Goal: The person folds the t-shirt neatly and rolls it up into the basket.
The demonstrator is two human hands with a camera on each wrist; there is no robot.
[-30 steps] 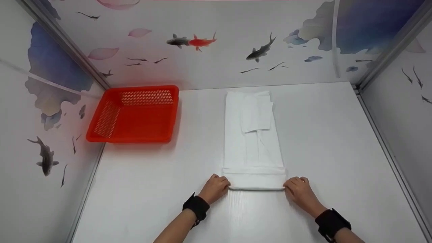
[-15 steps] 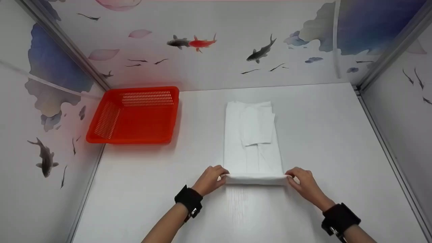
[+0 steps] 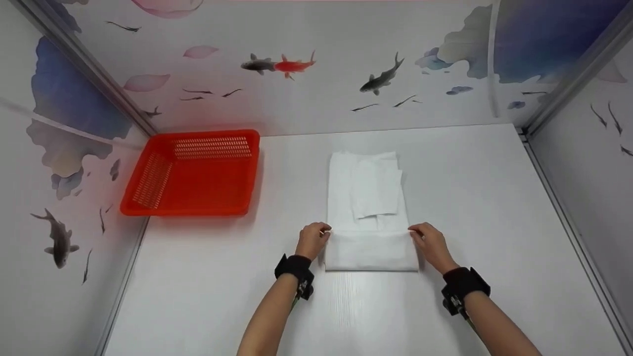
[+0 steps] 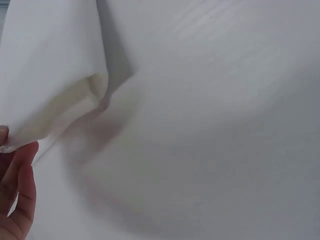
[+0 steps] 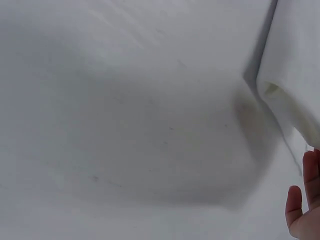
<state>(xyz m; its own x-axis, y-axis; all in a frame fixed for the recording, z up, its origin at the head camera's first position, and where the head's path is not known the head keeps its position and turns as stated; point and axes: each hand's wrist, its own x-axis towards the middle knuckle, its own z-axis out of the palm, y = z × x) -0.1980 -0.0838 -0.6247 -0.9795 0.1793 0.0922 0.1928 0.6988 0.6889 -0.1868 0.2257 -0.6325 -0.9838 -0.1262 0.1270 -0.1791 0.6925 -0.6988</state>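
Observation:
A white folded shirt (image 3: 366, 198) lies lengthwise on the white table, with a sleeve-like flap on its upper half. Its near end is turned up into a broad band that ends in a straight edge across the middle. My left hand (image 3: 312, 240) pinches the left corner of that edge; in the left wrist view the thumb and fingers (image 4: 27, 192) grip the cloth above the table. At the opposite corner my right hand (image 3: 434, 247) holds the edge, its fingers (image 5: 311, 172) partly cut off in the right wrist view. The fold's open side shows as a loop.
A red plastic basket (image 3: 247, 207) with slotted walls stands at the back left, near the wall. Painted panels (image 3: 321, 109) with fish enclose the table (image 3: 494, 198) at the back and both sides. Each wrist wears a black strap (image 3: 296, 269).
The shirt was first drawn toward me, its near end folded in a narrow band. Both hands then lifted that end and carried it away from me, making the band broader.

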